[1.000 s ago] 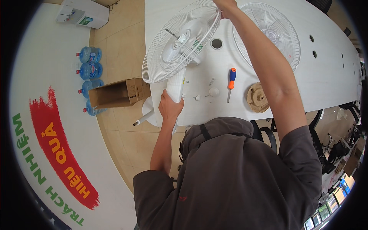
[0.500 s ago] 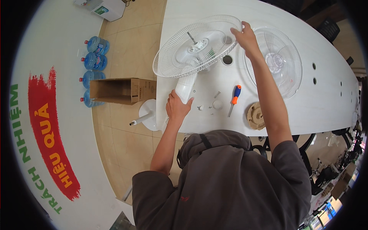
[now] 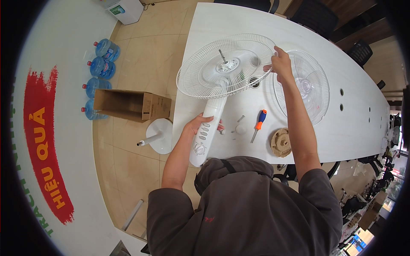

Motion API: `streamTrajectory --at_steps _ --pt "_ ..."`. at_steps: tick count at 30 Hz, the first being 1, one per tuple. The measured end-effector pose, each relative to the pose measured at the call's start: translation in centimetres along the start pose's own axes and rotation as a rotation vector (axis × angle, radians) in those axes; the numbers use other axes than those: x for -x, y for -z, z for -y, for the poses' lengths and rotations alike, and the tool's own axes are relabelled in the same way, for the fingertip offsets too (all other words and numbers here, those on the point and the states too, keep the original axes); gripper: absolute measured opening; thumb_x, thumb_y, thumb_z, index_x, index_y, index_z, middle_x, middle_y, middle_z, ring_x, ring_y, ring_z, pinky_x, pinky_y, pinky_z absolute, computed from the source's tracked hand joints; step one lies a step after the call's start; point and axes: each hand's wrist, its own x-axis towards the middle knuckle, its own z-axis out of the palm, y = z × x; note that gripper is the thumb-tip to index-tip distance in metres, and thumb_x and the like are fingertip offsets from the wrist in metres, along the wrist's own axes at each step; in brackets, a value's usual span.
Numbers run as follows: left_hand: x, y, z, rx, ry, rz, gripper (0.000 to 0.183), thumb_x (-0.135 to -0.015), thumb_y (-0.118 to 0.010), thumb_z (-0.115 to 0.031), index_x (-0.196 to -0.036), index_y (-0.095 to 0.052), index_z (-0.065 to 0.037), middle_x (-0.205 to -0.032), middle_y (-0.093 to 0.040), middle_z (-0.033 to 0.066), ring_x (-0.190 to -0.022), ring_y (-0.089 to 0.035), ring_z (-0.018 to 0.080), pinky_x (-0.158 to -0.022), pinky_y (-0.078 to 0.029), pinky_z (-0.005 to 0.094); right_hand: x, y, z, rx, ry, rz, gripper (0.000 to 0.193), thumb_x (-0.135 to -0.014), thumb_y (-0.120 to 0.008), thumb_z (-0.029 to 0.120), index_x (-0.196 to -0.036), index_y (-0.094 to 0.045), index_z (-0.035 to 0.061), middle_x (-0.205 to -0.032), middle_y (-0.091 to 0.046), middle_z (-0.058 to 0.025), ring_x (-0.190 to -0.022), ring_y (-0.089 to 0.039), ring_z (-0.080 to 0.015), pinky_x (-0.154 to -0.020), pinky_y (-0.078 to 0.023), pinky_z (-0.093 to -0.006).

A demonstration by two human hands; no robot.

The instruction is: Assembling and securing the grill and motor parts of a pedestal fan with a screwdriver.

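My left hand (image 3: 199,123) is wrapped around the white control column (image 3: 204,141) of a fan, just above its row of buttons and its dial. The column leans over the table's left part, its lower end near my body. Attached at its top is a round white wire grille (image 3: 200,72), tilted, with a bare metal shaft (image 3: 221,54) sticking out of its middle. My right hand (image 3: 282,66) grips the grille's right rim. A second, clear-centred grille (image 3: 317,100) lies beyond my right forearm. Between my arms lie a blue-and-orange screwdriver (image 3: 261,120), a pale round cap (image 3: 241,129) and small screws (image 3: 241,118).
A brown moulded-pulp piece (image 3: 280,143) sits near the table's (image 3: 354,132) front edge. On the floor to the left are an open carton (image 3: 156,107), a round white base with a pole (image 3: 161,138) and several water bottles (image 3: 92,88). Chairs (image 3: 314,19) stand behind the table.
The fan has turned so its buttons and dial now show, its lower end nearer my body. My left hand has shifted around the column; my right hand stays on the grille's rim.
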Motion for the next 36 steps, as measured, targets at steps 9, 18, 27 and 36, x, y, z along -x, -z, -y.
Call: streamTrajectory --at_steps 9,18,27,36 --pt "3.3 -3.6 -1.0 -0.237 -0.241 -0.103 0.054 -0.08 -0.08 -0.013 -0.124 -0.056 0.006 -0.105 -0.07 0.0178 -0.086 -0.073 0.0262 -0.079 -0.06 0.0388 -3.0 2.2 -5.3 -0.401 -0.135 0.113 0.054 -0.092 -0.046 -0.007 -0.145 -0.039 -0.0088 -0.13 -0.055 -0.0262 -0.091 -0.072 -0.0428 -0.072 -0.067 -0.0482" --pt "2.0 -8.0 -2.5 -0.638 -0.312 -0.582 0.049 -0.081 -0.079 -0.017 -0.113 -0.055 0.011 -0.096 -0.071 0.0213 -0.084 -0.072 0.0248 -0.076 -0.057 0.0345 -1.8 -3.8 -11.8 -0.455 -0.367 0.267 0.062 -0.105 -0.054 0.032 -0.15 -0.031 -0.0029 -0.139 -0.048 -0.0236 -0.109 -0.065 -0.0425 -0.087 -0.06 -0.0543" --pt "0.4 -9.7 -2.7 -0.867 -0.282 -0.858 0.06 -0.084 -0.074 -0.025 -0.122 -0.047 0.013 -0.103 -0.069 0.0322 -0.096 -0.07 0.045 -0.087 -0.056 0.0496 8.3 -8.9 -5.8 -0.499 -0.32 0.213 0.083 -0.098 -0.065 0.031 -0.155 -0.015 -0.0044 -0.149 -0.033 -0.0302 -0.109 -0.062 -0.0419 -0.089 -0.06 -0.0498" --pt "-1.6 -9.1 0.5 -0.94 -0.299 -0.863 0.07 -0.087 -0.071 -0.03 -0.133 -0.036 0.01 -0.109 -0.066 0.0332 -0.098 -0.068 0.048 -0.087 -0.055 0.0519 4.9 -8.0 -10.8 -0.684 -0.582 0.134 0.04 -0.099 -0.032 -0.009 -0.138 -0.039 -0.0077 -0.137 -0.045 -0.0312 -0.122 -0.057 -0.0439 -0.107 -0.054 -0.0506"
